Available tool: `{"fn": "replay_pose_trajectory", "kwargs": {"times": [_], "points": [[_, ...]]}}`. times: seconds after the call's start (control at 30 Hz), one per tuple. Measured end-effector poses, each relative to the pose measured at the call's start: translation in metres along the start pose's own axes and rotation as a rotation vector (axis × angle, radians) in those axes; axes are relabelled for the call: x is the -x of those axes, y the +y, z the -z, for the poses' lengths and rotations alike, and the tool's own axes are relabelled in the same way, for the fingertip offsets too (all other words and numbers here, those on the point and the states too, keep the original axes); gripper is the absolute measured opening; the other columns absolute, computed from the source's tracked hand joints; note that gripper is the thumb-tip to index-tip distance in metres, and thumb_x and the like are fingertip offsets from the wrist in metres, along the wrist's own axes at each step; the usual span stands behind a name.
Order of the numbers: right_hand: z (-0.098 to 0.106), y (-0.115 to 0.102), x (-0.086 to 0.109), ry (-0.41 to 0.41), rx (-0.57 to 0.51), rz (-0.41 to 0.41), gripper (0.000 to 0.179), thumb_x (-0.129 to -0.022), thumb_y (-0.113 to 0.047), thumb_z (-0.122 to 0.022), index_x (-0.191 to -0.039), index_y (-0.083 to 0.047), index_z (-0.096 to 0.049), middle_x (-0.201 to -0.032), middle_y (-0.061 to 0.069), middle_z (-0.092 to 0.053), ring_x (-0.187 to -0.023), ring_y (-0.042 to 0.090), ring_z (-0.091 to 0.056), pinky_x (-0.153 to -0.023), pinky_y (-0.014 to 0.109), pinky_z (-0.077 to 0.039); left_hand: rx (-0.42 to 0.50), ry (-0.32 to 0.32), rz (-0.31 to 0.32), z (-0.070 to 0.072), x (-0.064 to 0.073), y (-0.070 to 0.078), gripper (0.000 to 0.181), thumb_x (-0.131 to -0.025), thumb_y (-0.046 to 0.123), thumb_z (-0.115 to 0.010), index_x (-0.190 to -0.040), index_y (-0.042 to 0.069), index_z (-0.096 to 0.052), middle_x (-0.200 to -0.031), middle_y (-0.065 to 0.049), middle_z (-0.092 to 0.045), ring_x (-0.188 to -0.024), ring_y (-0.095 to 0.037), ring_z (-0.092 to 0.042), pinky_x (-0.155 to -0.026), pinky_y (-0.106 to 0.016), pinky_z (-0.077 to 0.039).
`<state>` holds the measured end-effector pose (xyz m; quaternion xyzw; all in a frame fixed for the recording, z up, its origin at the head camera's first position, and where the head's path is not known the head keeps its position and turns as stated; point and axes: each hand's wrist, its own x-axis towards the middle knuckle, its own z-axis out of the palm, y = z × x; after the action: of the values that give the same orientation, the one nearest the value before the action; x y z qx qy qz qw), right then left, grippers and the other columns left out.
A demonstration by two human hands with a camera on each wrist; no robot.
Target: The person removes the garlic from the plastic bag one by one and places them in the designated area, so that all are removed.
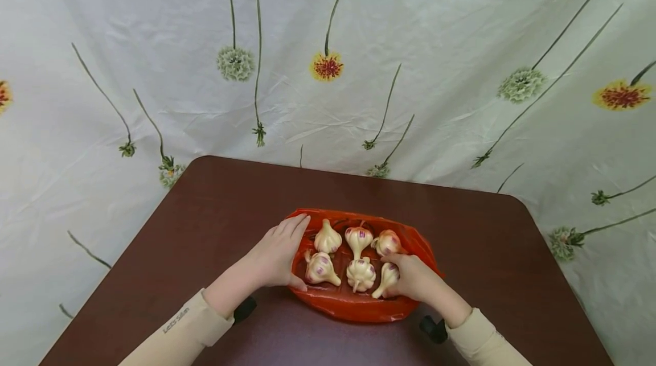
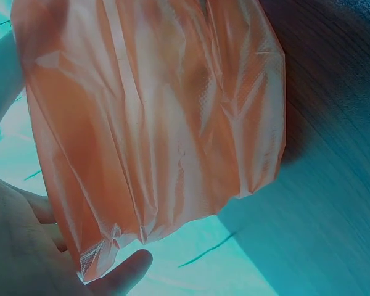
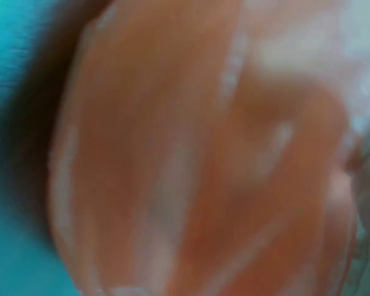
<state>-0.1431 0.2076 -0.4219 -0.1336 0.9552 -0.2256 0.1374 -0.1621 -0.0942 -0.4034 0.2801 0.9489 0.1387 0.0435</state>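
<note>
A red plastic bag (image 1: 353,312) lies with its side rolled open on the table, and several garlic bulbs sit in it in two rows. My left hand (image 1: 279,252) rests at the bag's left edge, fingers and thumb spread wide and fairly straight. In the left wrist view the bag's crinkled side (image 2: 148,135) fills the middle, beside the left hand (image 2: 24,240). At the front right, my right hand (image 1: 415,278) holds a garlic bulb (image 1: 389,276) between thumb and fingers. The blurred bag (image 3: 172,148) covers most of the right wrist view, hiding that grip.
Other bulbs lie close by: a front middle garlic bulb (image 1: 361,275), a front left one with purple marks (image 1: 320,268), and a back row with a pale bulb (image 1: 328,239). The dark brown table (image 1: 230,201) ends at a flower-printed cloth (image 1: 287,104) behind.
</note>
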Motion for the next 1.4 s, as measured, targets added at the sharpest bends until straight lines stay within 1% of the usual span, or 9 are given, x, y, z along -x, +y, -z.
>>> {"fn": "replay_pose_trajectory", "kwargs": {"times": [0.27, 0.43, 0.53, 0.73, 0.83, 0.97, 1.13, 1.23, 1.4], "points": [[0.021, -0.007, 0.001, 0.035, -0.083, -0.056, 0.068, -0.069, -0.025, -0.089, -0.128, -0.004, -0.064, -0.115, 0.011, -0.071, -0.093, 0.018, -0.064, -0.087, 0.041, -0.055, 0.008, -0.010, -0.001, -0.001, -0.002, 0.001, 0.126, -0.058, 0.048, -0.092, -0.151, -0.006, -0.027, -0.156, -0.024, -0.031, -0.143, -0.041, -0.031, -0.112, -0.058, -0.034], [0.037, -0.006, 0.002, 0.066, -0.185, -0.063, 0.071, -0.074, -0.030, -0.086, -0.136, -0.009, -0.059, -0.107, 0.009, -0.070, -0.072, 0.014, -0.054, -0.065, 0.030, -0.048, 0.008, 0.002, -0.011, -0.002, -0.001, 0.000, 0.127, -0.058, 0.049, -0.092, -0.151, -0.007, -0.027, -0.155, -0.025, -0.031, -0.143, -0.042, -0.031, -0.111, -0.059, -0.034], [0.049, -0.005, 0.004, 0.114, -0.247, -0.039, 0.071, -0.077, -0.031, -0.085, -0.138, -0.010, -0.056, -0.108, 0.010, -0.069, -0.073, 0.016, -0.055, -0.063, 0.028, -0.047, 0.014, 0.008, -0.010, 0.000, 0.000, 0.000, 0.126, -0.058, 0.049, -0.092, -0.151, -0.007, -0.027, -0.155, -0.025, -0.032, -0.142, -0.042, -0.032, -0.111, -0.059, -0.034], [0.071, 0.004, 0.012, 0.271, -0.399, 0.025, 0.070, -0.083, -0.026, -0.081, -0.143, -0.009, -0.050, -0.134, 0.014, -0.062, -0.110, 0.027, -0.065, -0.087, 0.030, -0.056, 0.036, 0.012, -0.007, 0.001, 0.000, 0.000, 0.126, -0.058, 0.048, -0.093, -0.151, -0.006, -0.027, -0.155, -0.025, -0.032, -0.142, -0.043, -0.032, -0.111, -0.060, -0.034], [0.078, 0.015, 0.014, 0.354, -0.506, 0.024, 0.070, -0.085, -0.022, -0.078, -0.146, -0.008, -0.046, -0.141, 0.015, -0.056, -0.116, 0.015, -0.062, -0.090, 0.018, -0.053, 0.036, 0.015, -0.010, 0.000, 0.000, -0.001, 0.126, -0.058, 0.048, -0.092, -0.151, -0.006, -0.027, -0.155, -0.025, -0.032, -0.142, -0.042, -0.032, -0.111, -0.060, -0.034], [0.083, 0.034, 0.016, 0.485, -0.587, -0.061, 0.070, -0.088, -0.023, -0.075, -0.148, -0.008, -0.043, -0.145, 0.017, -0.052, -0.105, -0.008, -0.058, -0.082, 0.007, -0.049, 0.041, 0.022, -0.007, -0.001, 0.000, -0.002, 0.125, -0.058, 0.047, -0.093, -0.150, -0.006, -0.028, -0.154, -0.025, -0.033, -0.142, -0.042, -0.032, -0.110, -0.060, -0.035], [0.074, 0.066, 0.016, 0.507, -0.554, -0.286, 0.077, -0.090, -0.036, -0.072, -0.152, -0.009, -0.036, -0.149, 0.018, -0.047, -0.120, 0.017, -0.056, -0.076, 0.001, -0.042, 0.045, 0.021, -0.001, -0.002, 0.001, -0.002, 0.124, -0.057, 0.046, -0.093, -0.150, -0.006, -0.029, -0.154, -0.025, -0.033, -0.142, -0.042, -0.032, -0.109, -0.061, -0.035], [0.060, 0.086, 0.017, 0.466, -0.488, -0.399, 0.080, -0.090, -0.039, -0.071, -0.152, -0.005, -0.034, -0.147, 0.024, -0.047, -0.124, 0.034, -0.052, -0.080, 0.010, -0.046, 0.050, 0.017, -0.006, -0.002, 0.000, -0.002, 0.124, -0.058, 0.045, -0.093, -0.150, -0.006, -0.029, -0.155, -0.025, -0.032, -0.142, -0.042, -0.032, -0.110, -0.061, -0.034], [0.033, 0.105, 0.018, 0.413, -0.373, -0.453, 0.080, -0.089, -0.039, -0.071, -0.148, 0.002, -0.036, -0.143, 0.032, -0.046, -0.119, 0.043, -0.053, -0.098, 0.050, -0.050, 0.052, 0.014, -0.016, -0.001, -0.002, -0.001, 0.124, -0.058, 0.045, -0.093, -0.150, -0.006, -0.028, -0.155, -0.025, -0.031, -0.142, -0.042, -0.031, -0.110, -0.061, -0.034]]}}
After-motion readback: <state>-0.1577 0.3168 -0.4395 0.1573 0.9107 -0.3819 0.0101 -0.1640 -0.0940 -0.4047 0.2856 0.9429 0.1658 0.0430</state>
